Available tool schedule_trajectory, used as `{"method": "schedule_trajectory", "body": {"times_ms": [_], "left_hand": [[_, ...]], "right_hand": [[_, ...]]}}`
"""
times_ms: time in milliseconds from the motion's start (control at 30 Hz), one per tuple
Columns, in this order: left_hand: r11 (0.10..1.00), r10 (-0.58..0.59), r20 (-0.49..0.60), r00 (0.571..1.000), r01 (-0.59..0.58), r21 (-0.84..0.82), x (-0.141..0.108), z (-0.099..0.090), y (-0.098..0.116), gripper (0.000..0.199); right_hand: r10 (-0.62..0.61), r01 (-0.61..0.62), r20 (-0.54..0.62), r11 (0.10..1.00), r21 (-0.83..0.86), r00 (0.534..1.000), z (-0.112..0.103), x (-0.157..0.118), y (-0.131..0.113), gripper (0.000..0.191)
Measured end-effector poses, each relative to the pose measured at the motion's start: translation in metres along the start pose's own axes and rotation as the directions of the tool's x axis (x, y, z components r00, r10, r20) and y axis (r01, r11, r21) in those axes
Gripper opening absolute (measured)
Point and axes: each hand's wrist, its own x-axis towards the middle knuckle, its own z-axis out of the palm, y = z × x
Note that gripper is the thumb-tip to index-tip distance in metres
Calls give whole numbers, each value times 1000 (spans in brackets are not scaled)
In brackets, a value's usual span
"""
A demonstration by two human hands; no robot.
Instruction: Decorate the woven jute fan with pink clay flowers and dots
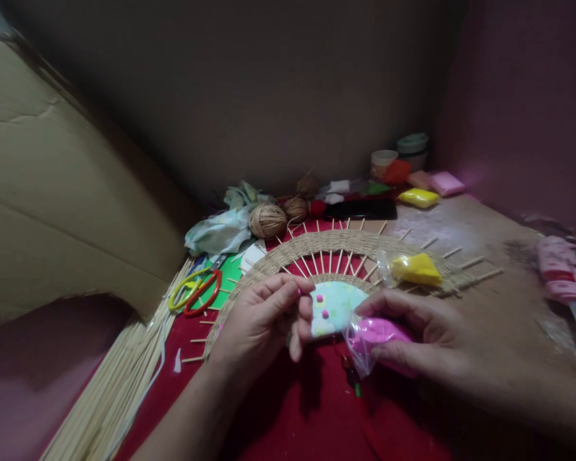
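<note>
A woven fan-shaped piece with thin sticks [338, 240] lies on the red cloth. At its centre is a pale blue patterned half-round [342, 306] bearing small pink dots. My left hand [269, 314] is over the left part of the weave, thumb and index finger pinched on a tiny pink piece [298, 292]. Right of the half-round, my right hand [417, 333] grips a clear plastic packet of pink clay [379, 336] between thumb and fingers. An opened packet of yellow clay [417, 269] rests on the weave beyond my right hand.
Scissors [202, 291], long pale sticks [110, 378] and cardboard [62, 166] are at left. Twine balls [267, 221] and cloth [221, 232] lie behind. Clay packets [418, 197], a dark flat object [362, 209] and cups [383, 163] stand further back; a pink glue gun [559, 269] is at right.
</note>
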Motion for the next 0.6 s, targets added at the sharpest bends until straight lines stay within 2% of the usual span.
{"method": "schedule_trajectory", "body": {"times_ms": [133, 200, 333, 500, 600], "left_hand": [[996, 24, -106, 994, -14, 91, 0, -7, 3, 18], [997, 37, -99, 994, -30, 65, 1, -10, 3, 21], [994, 40, -87, 995, -30, 108, 4, -12, 2, 10], [988, 123, -63, 990, -116, 101, 8, -9, 3, 17], [989, 92, -63, 994, -84, 119, 7, -7, 3, 14]], "right_hand": [[-12, 12, 14, 1000, -26, 1000, 0, 0, 3, 11], [-18, 18, 2, 999, -29, 1000, 0, 0, 3, 12], [-10, 9, -13, 1000, -30, 1000, 0, 0, -1, 12], [16, -17, -8, 999, -41, 1000, 0, -1, -4, 12], [17, -17, -3, 999, -44, 1000, 0, -2, -6, 12]]}}
